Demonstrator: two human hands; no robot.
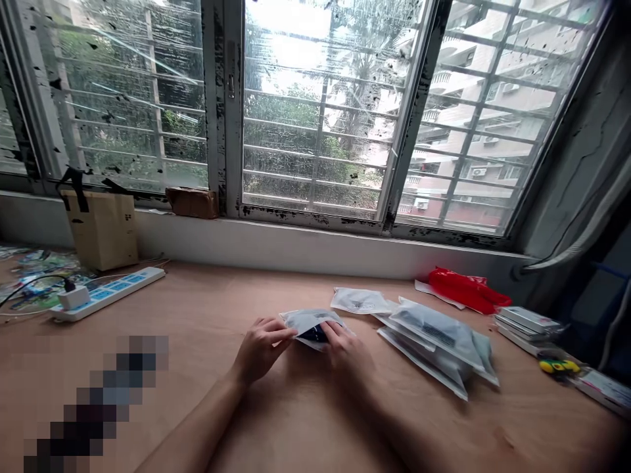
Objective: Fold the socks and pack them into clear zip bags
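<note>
In the middle of the table lies a small frosted plastic bag (311, 319), its near side gaping. A dark blue folded item (314, 334) with small white marks shows in the opening; its kind I cannot make out. My left hand (261, 347) is closed, thumb and fingers pinching the bag's left edge. At the right of the mouth, my right hand (345, 348) is closed with its fingertips on the dark item and the bag's edge; part of its grip is hidden.
Right of my hands are a flat frosted bag (359, 301) and a stack of frosted bags (434, 335). Farther right lie a red plastic bag (463, 289), white boxes (530, 322) and a yellow-green tool (559, 366). Leftward are a power strip (118, 289) and a cardboard box (101, 230).
</note>
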